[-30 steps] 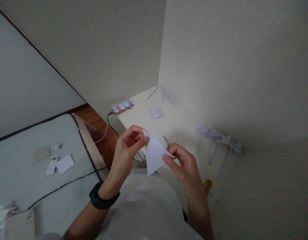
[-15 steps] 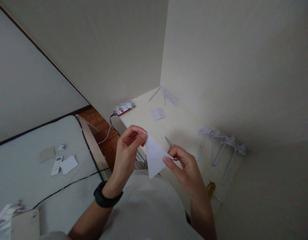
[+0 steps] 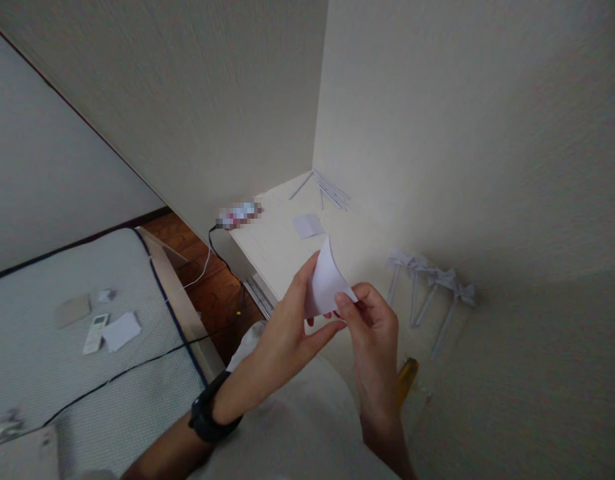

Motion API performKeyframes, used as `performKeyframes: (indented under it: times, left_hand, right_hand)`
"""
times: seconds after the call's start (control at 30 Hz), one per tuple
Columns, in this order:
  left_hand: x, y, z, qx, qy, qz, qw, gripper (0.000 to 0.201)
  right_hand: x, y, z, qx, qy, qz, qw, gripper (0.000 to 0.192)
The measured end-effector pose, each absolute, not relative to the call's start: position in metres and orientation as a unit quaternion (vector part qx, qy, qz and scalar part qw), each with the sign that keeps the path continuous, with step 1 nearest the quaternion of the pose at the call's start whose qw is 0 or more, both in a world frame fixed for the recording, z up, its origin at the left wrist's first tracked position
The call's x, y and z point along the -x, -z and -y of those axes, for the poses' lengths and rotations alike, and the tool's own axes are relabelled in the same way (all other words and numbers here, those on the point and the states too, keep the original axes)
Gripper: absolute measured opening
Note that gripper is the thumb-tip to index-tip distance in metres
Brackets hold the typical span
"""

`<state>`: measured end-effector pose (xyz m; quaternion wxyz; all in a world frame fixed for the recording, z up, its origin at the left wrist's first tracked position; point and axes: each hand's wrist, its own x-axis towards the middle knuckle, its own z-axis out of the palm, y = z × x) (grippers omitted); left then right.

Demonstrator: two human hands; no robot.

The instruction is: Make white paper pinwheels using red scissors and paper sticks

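My left hand (image 3: 292,327) and right hand (image 3: 370,333) meet over the near edge of a pale table (image 3: 277,233), both pinching one small white sheet of paper (image 3: 326,283). The left cups the sheet from the 9 o'clock side, thumb stretched along its lower edge; the right nips its 5 o'clock corner between thumb and forefinger, the other fingers curled in. The sheet curls upward, its free tip rising toward 12 o'clock. A black wristband (image 3: 210,413) circles my left wrist. At 5 o'clock from my right hand, low beside the wrist, an amber-coloured object (image 3: 406,377) shows; I cannot tell what it is. At 3 o'clock, four white paper shapes on slim stems (image 3: 430,287) lie in a row on the table close to the wall. At 12 o'clock, farther back, a small flat square of paper (image 3: 308,225) lies on the table, and beyond it, in the corner, a bundle of thin white strips (image 3: 324,190). At 10 o'clock a blurred object sits on the table's far left edge, with a dark cable (image 3: 222,257) dropping from it to the wooden floor. Well out at 9 o'clock, on a pale mattress (image 3: 47,373), lie a white remote control (image 3: 94,333), a loose white sheet (image 3: 121,331) just beside it, and a tan card (image 3: 72,311).
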<state>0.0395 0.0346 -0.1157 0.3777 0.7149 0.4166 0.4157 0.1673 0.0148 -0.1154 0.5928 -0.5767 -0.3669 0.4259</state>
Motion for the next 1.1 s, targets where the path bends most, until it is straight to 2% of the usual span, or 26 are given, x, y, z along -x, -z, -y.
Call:
performKeyframes:
  times: [0.13, 0.43, 0.77, 1.1]
  left_hand:
    - [-0.0362, 0.1177, -0.0368, -0.713, -0.389, -0.426, 0.4, 0.081]
    - [-0.0345, 0.1149, -0.0373, -0.653, -0.389, -0.428, 0.489, 0.077]
    - [-0.0324, 0.1117, -0.0394, -0.566, -0.401, -0.407, 0.594, 0.076]
    - [-0.0325, 0.1093, -0.0393, -0.509, -0.411, -0.363, 0.663, 0.072]
  right_hand:
    - [-0.1639, 0.1158, -0.0139, 0.545, -0.454, 0.376, 0.597, 0.028]
    - [-0.1635, 0.1148, -0.0131, 0.525, -0.41, 0.42, 0.616, 0.028]
    - [-0.1714, 0.1154, -0.0166, 0.454, -0.505, 0.381, 0.627, 0.018]
    - [-0.1733, 0.1165, -0.0187, 0.449, -0.526, 0.371, 0.619, 0.016]
